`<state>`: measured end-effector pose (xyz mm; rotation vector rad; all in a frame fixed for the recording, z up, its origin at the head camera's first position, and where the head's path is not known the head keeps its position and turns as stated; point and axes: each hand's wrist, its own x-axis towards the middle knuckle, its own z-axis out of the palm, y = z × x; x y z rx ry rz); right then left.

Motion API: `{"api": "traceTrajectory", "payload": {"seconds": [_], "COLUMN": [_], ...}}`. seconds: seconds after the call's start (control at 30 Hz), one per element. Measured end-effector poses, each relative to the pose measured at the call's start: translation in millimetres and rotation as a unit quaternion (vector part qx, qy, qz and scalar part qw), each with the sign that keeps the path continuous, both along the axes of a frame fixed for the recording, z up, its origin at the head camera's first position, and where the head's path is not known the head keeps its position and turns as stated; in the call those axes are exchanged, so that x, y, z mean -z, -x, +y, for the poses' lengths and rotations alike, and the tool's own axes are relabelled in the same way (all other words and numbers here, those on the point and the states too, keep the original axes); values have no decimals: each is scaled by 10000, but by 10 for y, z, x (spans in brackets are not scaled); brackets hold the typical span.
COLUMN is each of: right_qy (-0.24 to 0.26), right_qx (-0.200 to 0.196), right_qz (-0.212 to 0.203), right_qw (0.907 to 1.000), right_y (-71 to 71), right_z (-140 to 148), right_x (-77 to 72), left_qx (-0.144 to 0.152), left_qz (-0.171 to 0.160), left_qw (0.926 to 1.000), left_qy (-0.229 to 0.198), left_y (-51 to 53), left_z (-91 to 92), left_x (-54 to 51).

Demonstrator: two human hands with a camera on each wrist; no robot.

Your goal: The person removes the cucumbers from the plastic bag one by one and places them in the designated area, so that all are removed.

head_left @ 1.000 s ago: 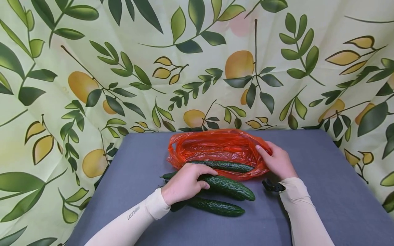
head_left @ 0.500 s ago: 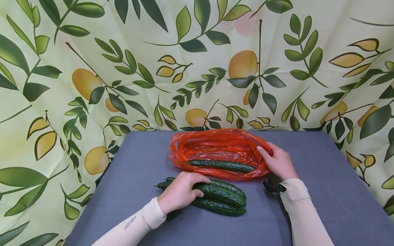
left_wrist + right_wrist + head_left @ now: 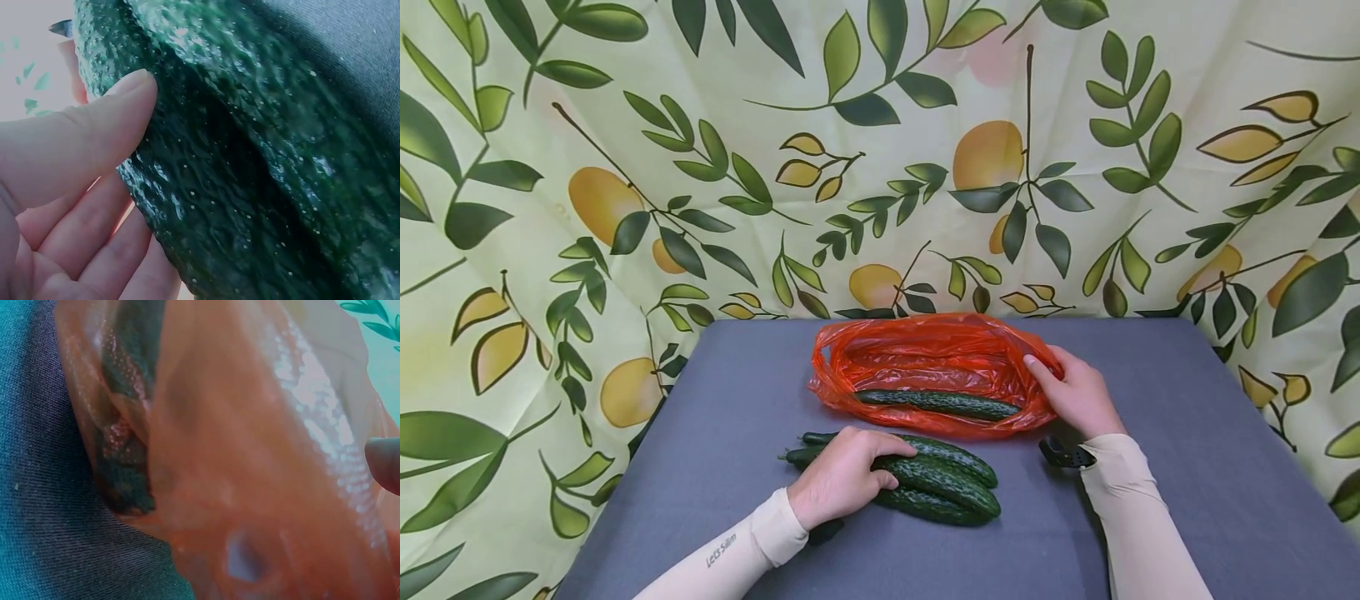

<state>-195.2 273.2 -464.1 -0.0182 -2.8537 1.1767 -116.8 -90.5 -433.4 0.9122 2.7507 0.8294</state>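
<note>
Several dark green cucumbers lie side by side on the grey table in front of a red plastic bag [image 3: 917, 367]. My left hand [image 3: 844, 473] reaches over them and grips the middle cucumber [image 3: 943, 483], between a back cucumber [image 3: 962, 454] and a front cucumber [image 3: 928, 507]. In the left wrist view, the thumb [image 3: 115, 115] presses this bumpy cucumber [image 3: 194, 187] while the fingers curl along its other side. The bag's mouth gapes, and one cucumber [image 3: 943, 403] lies inside along its near edge. My right hand [image 3: 1077, 392] pinches the bag's right rim, fingers mostly hidden by the film.
A grey cloth-covered table [image 3: 737, 383] spreads around the bag and cucumbers. Behind it hangs a leaf-and-fruit printed cloth [image 3: 880, 208]. A black wrist strap [image 3: 1063, 454] shows at my right cuff.
My left hand has moved left and toward me, away from the bag, with the cucumber it grips. The cucumbers outside the bag now lie closer together. My right hand stays at the rim.
</note>
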Motion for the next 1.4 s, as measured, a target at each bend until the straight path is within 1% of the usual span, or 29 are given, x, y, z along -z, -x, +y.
{"api": "traceTrajectory", "payload": {"seconds": [0.17,0.5,0.7,0.93,1.1,1.23,1.3,1.4], "right_qy": [-15,15,38,13,-23,-5,13,49], "right_qx": [6,7,1,-2,11,2,4,1], "right_qz": [14,1,-46,-40,-53,-91,-100,-126], "right_qw": [10000,10000,10000,10000,10000,10000,9999,9999], "right_y": [-5,3,8,-1,5,3,-2,-11], "right_z": [-6,-12,-3,-3,-8,-18,-21,-26], "right_x": [-8,-19,-18,-35,-35,-27,-25,-24], "left_qx": [69,139,163,195,186,223,225,161], "left_qz": [38,-68,-141,-145,-282,-247,-132,-7], "left_qw": [9999,9995,9994,9994,9993,9994,9995,9997], "left_qy": [77,290,269,266,184,-73,-161,-177], "left_y": [24,96,110,117,143,209,278,422], "left_z": [-5,-20,-23,-14,-6,40,88,171], "left_x": [12,26,23,17,-18,-111,-168,-245]}}
